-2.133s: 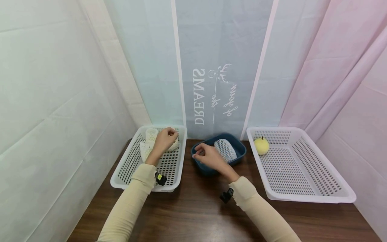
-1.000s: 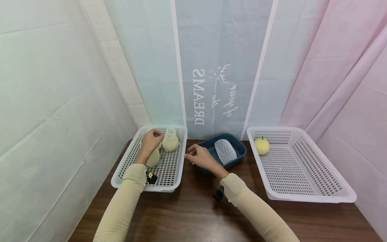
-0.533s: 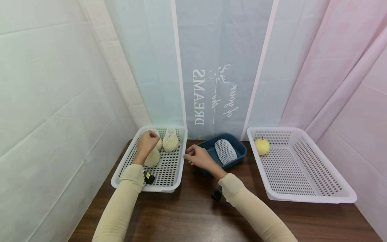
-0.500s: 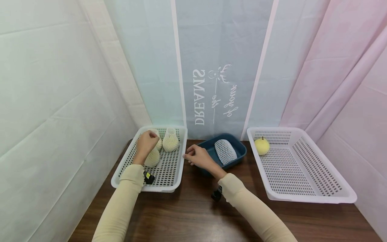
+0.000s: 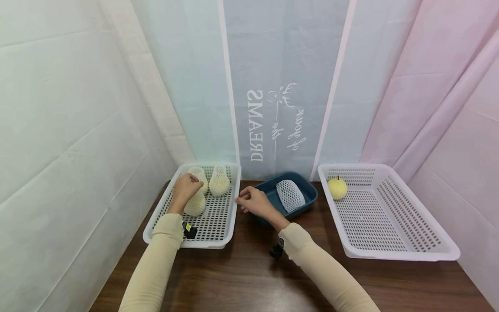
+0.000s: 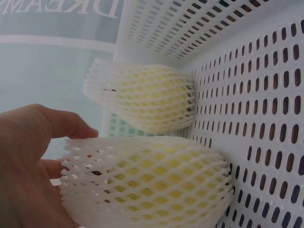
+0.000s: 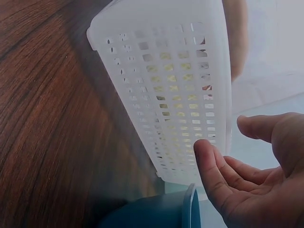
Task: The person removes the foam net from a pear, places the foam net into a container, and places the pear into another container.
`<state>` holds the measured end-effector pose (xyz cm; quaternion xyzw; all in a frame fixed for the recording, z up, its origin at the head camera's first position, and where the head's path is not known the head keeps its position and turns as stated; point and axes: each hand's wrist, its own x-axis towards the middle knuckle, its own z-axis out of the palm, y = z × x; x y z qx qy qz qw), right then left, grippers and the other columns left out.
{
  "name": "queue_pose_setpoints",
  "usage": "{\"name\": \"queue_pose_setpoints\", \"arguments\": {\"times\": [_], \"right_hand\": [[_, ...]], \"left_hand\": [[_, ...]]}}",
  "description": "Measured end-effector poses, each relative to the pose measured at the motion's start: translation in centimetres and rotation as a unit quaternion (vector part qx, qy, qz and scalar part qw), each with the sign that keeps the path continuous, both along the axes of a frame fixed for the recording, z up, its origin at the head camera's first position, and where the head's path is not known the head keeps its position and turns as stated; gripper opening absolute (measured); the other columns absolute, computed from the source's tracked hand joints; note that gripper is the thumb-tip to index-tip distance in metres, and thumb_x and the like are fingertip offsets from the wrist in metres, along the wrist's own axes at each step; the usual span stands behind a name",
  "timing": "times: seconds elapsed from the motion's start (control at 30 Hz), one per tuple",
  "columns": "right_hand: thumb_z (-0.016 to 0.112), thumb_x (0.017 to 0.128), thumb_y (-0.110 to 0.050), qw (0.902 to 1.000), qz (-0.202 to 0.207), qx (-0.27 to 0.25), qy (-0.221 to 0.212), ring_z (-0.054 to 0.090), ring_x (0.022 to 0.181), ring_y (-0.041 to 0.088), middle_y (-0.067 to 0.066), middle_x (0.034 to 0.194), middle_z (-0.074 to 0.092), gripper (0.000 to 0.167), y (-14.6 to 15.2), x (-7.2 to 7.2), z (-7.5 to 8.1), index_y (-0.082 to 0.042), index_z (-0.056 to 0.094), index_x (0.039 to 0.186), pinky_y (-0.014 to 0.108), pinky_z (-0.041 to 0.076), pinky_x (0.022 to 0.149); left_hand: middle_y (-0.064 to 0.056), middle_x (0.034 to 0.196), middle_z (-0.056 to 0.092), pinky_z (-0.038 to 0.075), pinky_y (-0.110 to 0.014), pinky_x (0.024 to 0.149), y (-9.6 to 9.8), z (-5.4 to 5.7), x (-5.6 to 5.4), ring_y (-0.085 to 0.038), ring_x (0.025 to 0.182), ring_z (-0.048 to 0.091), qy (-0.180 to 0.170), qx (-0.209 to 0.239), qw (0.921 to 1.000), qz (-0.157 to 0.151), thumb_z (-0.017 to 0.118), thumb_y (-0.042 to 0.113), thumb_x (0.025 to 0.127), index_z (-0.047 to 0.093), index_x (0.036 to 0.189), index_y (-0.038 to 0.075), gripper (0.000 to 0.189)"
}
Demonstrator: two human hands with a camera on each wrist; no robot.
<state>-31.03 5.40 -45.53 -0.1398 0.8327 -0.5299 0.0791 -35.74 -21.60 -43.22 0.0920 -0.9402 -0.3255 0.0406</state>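
My left hand (image 5: pixel 185 190) is in the left basket, holding the open end of a white foam net sleeve with a yellow pear (image 6: pixel 166 185) inside. Thumb and fingers lie on either side of the sleeve's mouth. Two more sleeved pears stand behind, one at the right (image 5: pixel 219 184) and one at the left (image 5: pixel 199 178). My right hand (image 5: pixel 255 201) hovers between the left basket and the blue bin, fingers loosely bent and holding nothing; its fingertips are close to the basket's outer wall in the right wrist view.
The white left basket (image 5: pixel 230 232) stands on a dark wooden table (image 5: pixel 241 277). In the blue bin (image 5: pixel 309 190) lies a white foam net (image 5: pixel 290 196). A larger white basket (image 5: pixel 401 255) at the right holds a bare yellow pear (image 5: pixel 337 188).
My left hand has moved left and towards me inside the basket. The right-hand sleeved pear has come into view upright. My right hand has shifted left, away from over the blue bin.
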Motion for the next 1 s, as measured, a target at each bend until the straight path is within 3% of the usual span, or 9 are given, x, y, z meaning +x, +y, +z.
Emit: {"name": "queue_pose_setpoints", "arguments": {"times": [0.13, 0.37, 0.57, 0.8, 1.0], "right_hand": [[0.071, 0.104, -0.023, 0.9999, -0.001, -0.011, -0.008, 0.077, 0.095, 0.04, 0.02, 0.112, 0.075, 0.038, -0.2, -0.2, -0.1, 0.004, 0.063, 0.129, 0.034, 0.064, 0.073], [0.071, 0.104, -0.023, 0.9999, -0.012, -0.004, -0.01, 0.079, 0.082, 0.025, 0.018, 0.109, 0.076, 0.036, -0.5, -0.4, 0.0, 0.003, 0.063, 0.128, 0.033, 0.064, 0.072], [0.071, 0.104, -0.022, 0.9997, -0.007, -0.017, -0.016, 0.079, 0.087, 0.032, 0.02, 0.109, 0.077, 0.041, -0.7, -0.5, -0.2, 0.008, 0.061, 0.131, 0.034, 0.064, 0.072], [0.072, 0.103, -0.019, 0.999, 0.0, -0.035, -0.028, 0.079, 0.081, 0.026, 0.022, 0.108, 0.077, 0.042, -0.7, -0.5, -0.5, 0.009, 0.06, 0.131, 0.038, 0.065, 0.074], [0.071, 0.102, -0.014, 0.9965, 0.005, -0.069, -0.047, 0.078, 0.078, 0.025, 0.024, 0.109, 0.076, 0.043, -0.7, -0.5, -0.5, 0.013, 0.057, 0.132, 0.038, 0.066, 0.073]], "left_hand": [[-0.025, 0.126, 0.068, 0.054, -0.052, 0.09, -0.3, -0.3, -0.1, -0.039, 0.109, 0.065, -0.021, -0.015, 0.9995, -0.017, 0.064, 0.029, 0.098, 0.066, 0.123, -0.001, 0.039], [-0.025, 0.126, 0.067, 0.055, -0.049, 0.089, -0.6, -1.0, -0.4, -0.035, 0.105, 0.064, -0.053, -0.039, 0.9961, -0.059, 0.071, 0.029, 0.096, 0.065, 0.121, -0.004, 0.041], [-0.022, 0.112, 0.065, 0.051, -0.041, 0.075, -0.5, -1.0, -0.4, -0.028, 0.089, 0.058, -0.068, -0.046, 0.9939, -0.073, 0.077, 0.022, 0.088, 0.064, 0.11, -0.002, 0.036], [-0.03, 0.128, 0.058, 0.054, -0.051, 0.089, -0.4, -1.3, -0.2, -0.037, 0.106, 0.056, -0.085, -0.052, 0.9924, -0.073, 0.079, 0.017, 0.082, 0.061, 0.119, -0.008, 0.048], [-0.037, 0.137, 0.055, 0.053, -0.057, 0.1, -0.4, -1.3, 0.0, -0.042, 0.116, 0.057, -0.1, -0.033, 0.9925, -0.062, 0.08, 0.018, 0.084, 0.048, 0.139, -0.017, 0.073]]}}
